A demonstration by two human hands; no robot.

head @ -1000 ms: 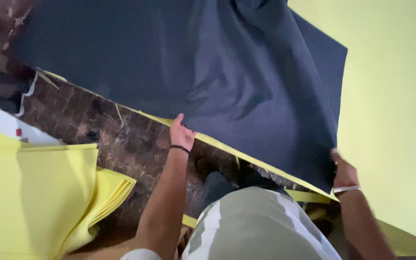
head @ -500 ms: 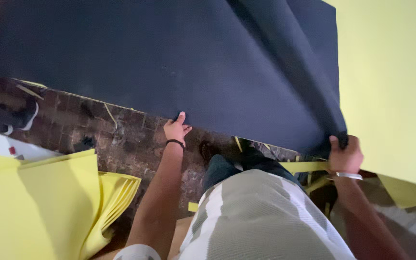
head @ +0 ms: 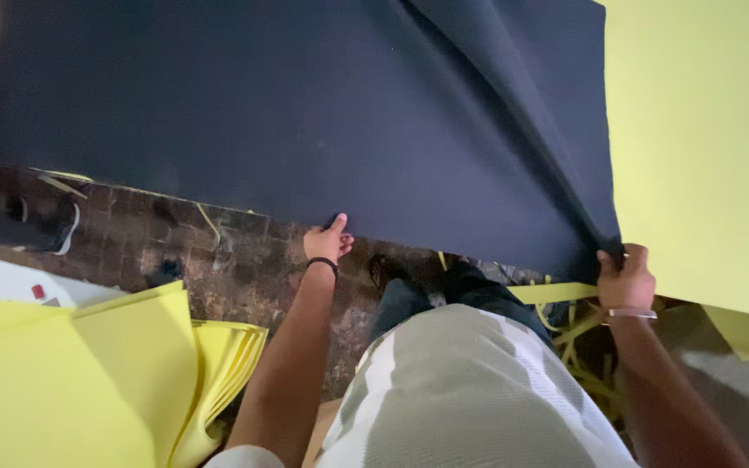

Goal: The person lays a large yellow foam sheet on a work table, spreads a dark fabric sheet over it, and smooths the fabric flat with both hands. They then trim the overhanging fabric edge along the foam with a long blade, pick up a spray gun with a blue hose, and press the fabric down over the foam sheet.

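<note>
A large dark navy sheet of fabric-like material [head: 305, 113] spreads across the upper view, with a fold ridge running down to its right corner. My left hand [head: 327, 242] pinches the sheet's near edge at the middle. My right hand [head: 624, 276] grips the bunched lower right corner. A wide pale yellow sheet [head: 704, 147] lies under and beside the dark sheet on the right.
A stack of yellow sheets [head: 88, 381] sits at lower left on the brick floor [head: 244, 277]. Yellow offcut strips [head: 565, 295] lie near my feet. Someone's dark shoe [head: 54, 227] stands at the left edge, above a white panel [head: 10, 282].
The dark sheet has been drawn toward me and flattened, covering the yellow strip at its edge. My right hand moved up and closed on the corner; my left stays on the edge.
</note>
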